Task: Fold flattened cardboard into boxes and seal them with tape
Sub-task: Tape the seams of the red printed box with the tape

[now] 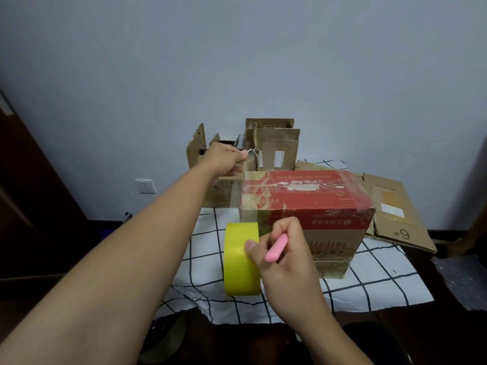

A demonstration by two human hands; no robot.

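Clear tape [234,191] stretched from the yellow roll [241,259] clamped with a pink cutter [276,247] in the right hand [283,255], lower centre, to the left hand's [224,160] pinching grip, may sag and self-stick beside the red box [303,204].

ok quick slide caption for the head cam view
Left hand pulls clear tape from the yellow roll held with a pink cutter in the right hand, beside the red box.

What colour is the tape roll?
Yellow; the tape roll in the right hand shows clearly in the head view.
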